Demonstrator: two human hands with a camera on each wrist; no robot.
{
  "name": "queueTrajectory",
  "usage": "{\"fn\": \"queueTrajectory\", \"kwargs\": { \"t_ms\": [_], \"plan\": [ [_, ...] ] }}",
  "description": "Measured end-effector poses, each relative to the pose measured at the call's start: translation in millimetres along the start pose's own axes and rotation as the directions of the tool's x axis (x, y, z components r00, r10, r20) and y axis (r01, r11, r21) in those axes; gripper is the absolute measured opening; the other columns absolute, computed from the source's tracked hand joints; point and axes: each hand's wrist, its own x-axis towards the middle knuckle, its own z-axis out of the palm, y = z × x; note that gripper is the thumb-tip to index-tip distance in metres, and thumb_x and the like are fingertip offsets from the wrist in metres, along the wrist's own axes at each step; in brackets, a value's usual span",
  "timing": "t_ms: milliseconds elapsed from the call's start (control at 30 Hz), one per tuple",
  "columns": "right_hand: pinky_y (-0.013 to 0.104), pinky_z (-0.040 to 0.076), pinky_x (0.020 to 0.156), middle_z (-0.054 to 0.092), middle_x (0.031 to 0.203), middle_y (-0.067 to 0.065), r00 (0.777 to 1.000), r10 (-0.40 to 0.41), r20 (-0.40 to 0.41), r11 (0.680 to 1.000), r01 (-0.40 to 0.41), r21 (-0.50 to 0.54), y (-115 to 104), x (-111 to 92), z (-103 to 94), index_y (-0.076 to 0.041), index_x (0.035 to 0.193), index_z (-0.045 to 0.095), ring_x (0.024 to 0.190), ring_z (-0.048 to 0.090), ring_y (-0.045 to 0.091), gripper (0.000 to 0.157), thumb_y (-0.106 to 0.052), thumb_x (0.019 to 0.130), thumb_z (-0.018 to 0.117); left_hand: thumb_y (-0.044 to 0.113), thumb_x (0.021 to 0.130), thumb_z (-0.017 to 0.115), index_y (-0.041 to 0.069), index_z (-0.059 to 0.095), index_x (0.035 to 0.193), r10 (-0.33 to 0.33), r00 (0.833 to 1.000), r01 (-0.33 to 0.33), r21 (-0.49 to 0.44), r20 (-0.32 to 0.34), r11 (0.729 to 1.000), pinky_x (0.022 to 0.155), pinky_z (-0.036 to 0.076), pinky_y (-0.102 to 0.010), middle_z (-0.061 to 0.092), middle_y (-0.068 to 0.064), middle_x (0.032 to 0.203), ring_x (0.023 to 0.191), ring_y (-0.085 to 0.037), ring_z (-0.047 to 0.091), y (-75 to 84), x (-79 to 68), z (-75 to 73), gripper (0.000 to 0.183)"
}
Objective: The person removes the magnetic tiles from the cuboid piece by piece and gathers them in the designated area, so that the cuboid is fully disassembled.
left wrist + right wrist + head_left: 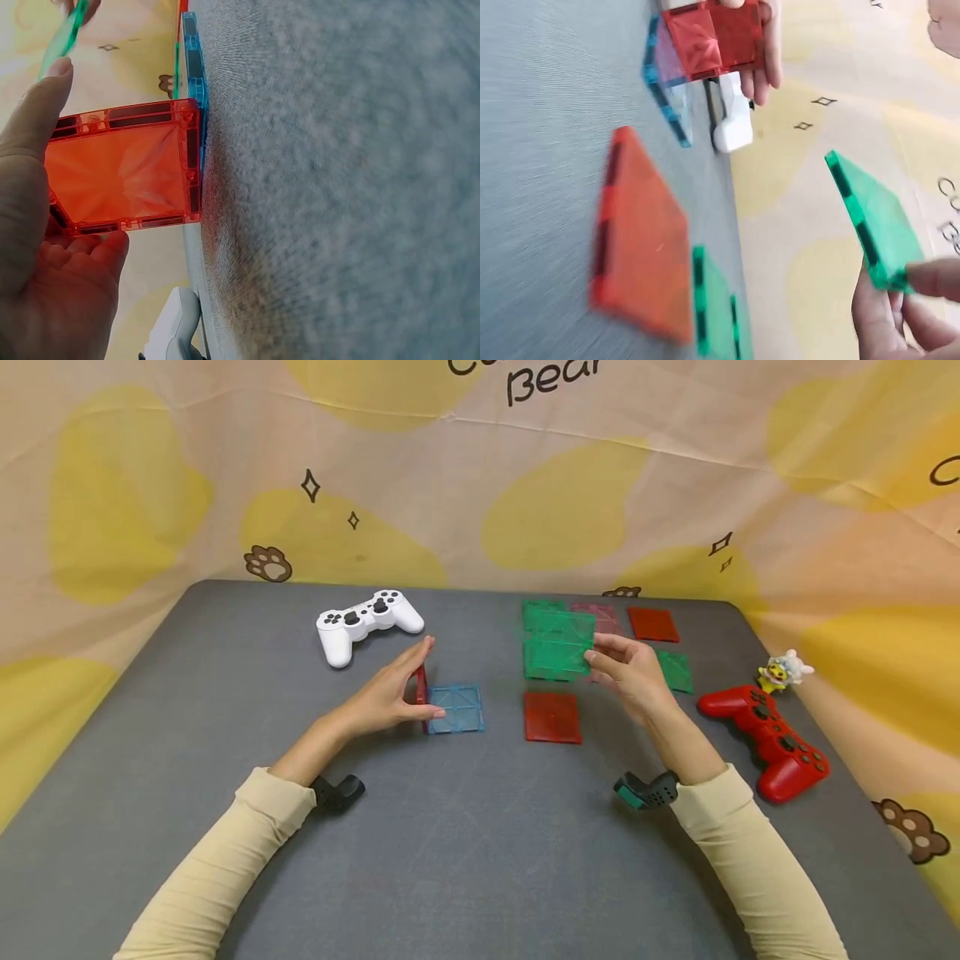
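My left hand point(384, 695) holds a red translucent square tile point(120, 176) on edge, thumb at one side and fingers at the opposite side. The tile stands upright along the left edge of a blue tile point(463, 710), which lies flat on the table. A green tile point(881, 221) is raised above the table, pinched at its edge between the thumb and fingers of my right hand point(633, 677). Below it, nearer to me, a second red tile point(552, 718) lies flat.
Behind the raised tile lie more tiles: green point(542, 605), pink point(606, 617), red point(653, 624) and another green point(677, 672). A white game controller point(367, 622) sits at back left. At right are a red controller point(768, 739) and a small figurine point(782, 672). A patterned cloth point(450, 485) hangs behind.
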Motion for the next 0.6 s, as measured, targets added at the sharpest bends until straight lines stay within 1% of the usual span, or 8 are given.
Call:
{"fn": "queueTrajectory", "kwargs": {
  "t_ms": [133, 200, 233, 300, 400, 467, 533, 600],
  "plan": [
    [0.014, 0.050, 0.070, 0.057, 0.086, -0.009, 0.998, 0.047, -0.044, 0.996, -0.044, 0.074, 11, -26, -31.3, 0.009, 0.138, 0.030, 0.075, 0.057, 0.001, 0.061, -0.009, 0.088, 0.059, 0.029, 0.074, 0.076, 0.004, 0.007, 0.147, -0.010, 1.000, 0.010, 0.008, 0.008, 1.000, 0.111, 0.018, -0.047, 0.014, -0.012, 0.154, 0.141, -0.027, 0.014, -1.0, 0.3, 0.0, 0.103],
    [0.014, 0.051, 0.070, 0.058, 0.083, -0.010, 0.997, 0.065, -0.032, 0.994, -0.062, 0.084, 17, -34, -45.1, 0.012, 0.139, 0.026, 0.074, 0.058, 0.000, 0.064, -0.007, 0.088, 0.059, 0.029, 0.074, 0.076, 0.004, 0.007, 0.147, -0.010, 1.000, 0.010, 0.007, 0.003, 1.000, 0.111, 0.019, -0.047, 0.013, -0.012, 0.154, 0.141, -0.027, 0.015, -1.8, -0.8, -1.3, 0.103],
    [0.014, 0.051, 0.069, 0.059, 0.083, -0.010, 0.997, 0.080, -0.022, 0.994, -0.078, 0.072, 20, -37, -51.4, 0.012, 0.139, 0.025, 0.074, 0.058, 0.000, 0.063, -0.006, 0.088, 0.058, 0.029, 0.074, 0.076, 0.004, 0.007, 0.147, -0.010, 1.000, 0.010, 0.007, 0.000, 1.000, 0.111, 0.019, -0.047, 0.014, -0.012, 0.154, 0.141, -0.026, 0.015, -2.1, -1.3, -2.0, 0.103],
    [0.014, 0.051, 0.070, 0.060, 0.082, -0.011, 0.994, 0.108, 0.003, 0.994, -0.108, 0.034, 26, -41, -62.4, 0.014, 0.138, 0.024, 0.075, 0.059, 0.000, 0.062, -0.006, 0.089, 0.056, 0.029, 0.074, 0.076, 0.004, 0.007, 0.147, -0.012, 1.000, 0.012, 0.009, -0.004, 1.000, 0.111, 0.019, -0.047, 0.014, -0.011, 0.154, 0.141, -0.026, 0.015, -2.5, -2.0, -3.3, 0.104],
    [0.014, 0.051, 0.072, 0.062, 0.085, -0.015, 0.988, 0.152, 0.028, 0.986, -0.150, -0.076, 36, -46, -74.6, 0.014, 0.137, 0.026, 0.078, 0.061, -0.002, 0.060, -0.009, 0.090, 0.056, 0.030, 0.074, 0.076, 0.004, 0.008, 0.147, -0.012, 1.000, 0.012, 0.012, -0.003, 1.000, 0.111, 0.019, -0.047, 0.014, -0.012, 0.154, 0.141, -0.026, 0.015, -2.0, -1.2, -3.7, 0.104],
    [0.015, 0.051, 0.073, 0.061, 0.089, -0.015, 0.985, 0.167, 0.034, 0.976, -0.160, -0.151, 41, -48, -80.5, 0.015, 0.136, 0.029, 0.080, 0.061, -0.004, 0.058, -0.010, 0.091, 0.055, 0.031, 0.074, 0.076, 0.004, 0.008, 0.147, -0.010, 1.000, 0.010, 0.014, 0.002, 1.000, 0.111, 0.019, -0.047, 0.014, -0.012, 0.154, 0.141, -0.026, 0.015, -1.2, -0.2, -3.3, 0.104],
    [0.016, 0.051, 0.074, 0.060, 0.092, -0.013, 0.984, 0.174, 0.028, 0.960, -0.163, -0.226, 46, -49, -84.9, 0.016, 0.134, 0.032, 0.081, 0.060, -0.005, 0.056, -0.011, 0.091, 0.055, 0.031, 0.074, 0.076, 0.004, 0.008, 0.147, -0.009, 1.000, 0.009, 0.013, 0.007, 1.000, 0.111, 0.019, -0.047, 0.014, -0.012, 0.153, 0.141, -0.026, 0.015, -0.5, 0.8, -2.5, 0.103],
    [0.017, 0.051, 0.074, 0.061, 0.097, -0.005, 0.985, 0.171, 0.019, 0.943, -0.158, -0.294, 50, -50, -88.2, 0.017, 0.132, 0.035, 0.080, 0.060, -0.005, 0.054, -0.011, 0.090, 0.055, 0.030, 0.074, 0.076, 0.004, 0.008, 0.147, -0.008, 1.000, 0.008, 0.013, 0.011, 1.000, 0.111, 0.019, -0.048, 0.014, -0.013, 0.153, 0.141, -0.027, 0.015, 0.3, 1.8, -1.4, 0.103]
  ]
}}
